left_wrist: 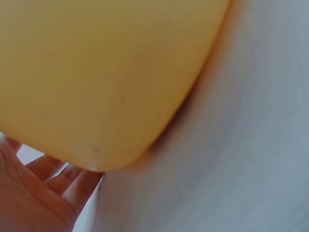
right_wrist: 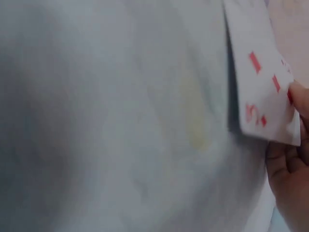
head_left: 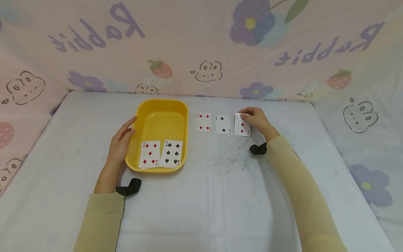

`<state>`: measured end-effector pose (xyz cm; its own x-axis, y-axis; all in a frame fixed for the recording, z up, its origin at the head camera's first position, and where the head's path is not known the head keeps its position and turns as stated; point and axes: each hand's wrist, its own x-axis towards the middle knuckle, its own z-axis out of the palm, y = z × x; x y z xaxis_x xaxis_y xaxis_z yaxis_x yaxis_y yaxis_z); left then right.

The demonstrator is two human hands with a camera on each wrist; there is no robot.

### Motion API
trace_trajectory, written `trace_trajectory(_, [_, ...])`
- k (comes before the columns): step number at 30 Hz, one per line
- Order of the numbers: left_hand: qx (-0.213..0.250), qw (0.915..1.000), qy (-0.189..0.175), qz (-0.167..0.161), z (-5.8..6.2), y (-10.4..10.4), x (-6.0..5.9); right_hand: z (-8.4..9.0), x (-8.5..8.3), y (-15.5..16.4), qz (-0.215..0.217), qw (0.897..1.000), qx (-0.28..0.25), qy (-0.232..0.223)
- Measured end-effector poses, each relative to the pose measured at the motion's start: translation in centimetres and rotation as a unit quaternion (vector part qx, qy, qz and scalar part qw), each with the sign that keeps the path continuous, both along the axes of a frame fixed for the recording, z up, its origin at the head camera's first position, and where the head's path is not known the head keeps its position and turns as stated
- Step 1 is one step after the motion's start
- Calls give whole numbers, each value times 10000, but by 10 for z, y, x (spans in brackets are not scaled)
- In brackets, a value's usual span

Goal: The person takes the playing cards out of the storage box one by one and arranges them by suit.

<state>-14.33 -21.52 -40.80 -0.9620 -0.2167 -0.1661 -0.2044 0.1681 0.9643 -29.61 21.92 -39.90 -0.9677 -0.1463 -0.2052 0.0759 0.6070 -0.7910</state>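
Head view: the right hand (head_left: pixel 256 120), right of centre, has its grip pinched on the far corner of the three of diamonds (head_left: pixel 241 126), rightmost of three cards on the white tabletop (head_left: pixel 220 196). To its left lie the two of spades (head_left: pixel 223 124) and the four of diamonds (head_left: pixel 204 123), just apart. The left hand (head_left: pixel 121 142), fingers straight and the grip unclosed, rests against the left wall of the yellow tray (head_left: pixel 158 119), left of centre. Inside the tray's near end lie the five of diamonds (head_left: pixel 149 154) and the six of spades (head_left: pixel 171 153), side by side. Right wrist view: fingertips (right_wrist: pixel 300 104) pinch the red-marked card's corner at the right edge.
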Motion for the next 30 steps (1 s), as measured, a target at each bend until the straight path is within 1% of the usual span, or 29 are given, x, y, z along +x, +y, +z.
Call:
trace_trajectory(3, [-2,10000,-8,1,-1,0,1,-4,-5,2,109,9995,285,13])
trace_trajectory(8, [-42,10000,5,-8,0,0,1,-7,-9,1,269,9975,636,127])
trace_trajectory(11, [-6,10000,-11,-8,0,0,0,-8,-11,-1,193,9967,759,190])
trace_trajectory(17, [6,10000,-41,14,2,0,0,-11,-12,-5,56,9944,934,502])
trace_trajectory(20, [-20,10000,-34,17,3,0,1,-12,-11,-5,-40,9934,990,571])
trace_trajectory(24, [-48,10000,-30,22,3,0,1,-12,-9,-6,-144,9936,990,522])
trace_trajectory(30, [-74,9999,-77,65,3,1,1,-11,-5,-6,-227,9957,805,392])
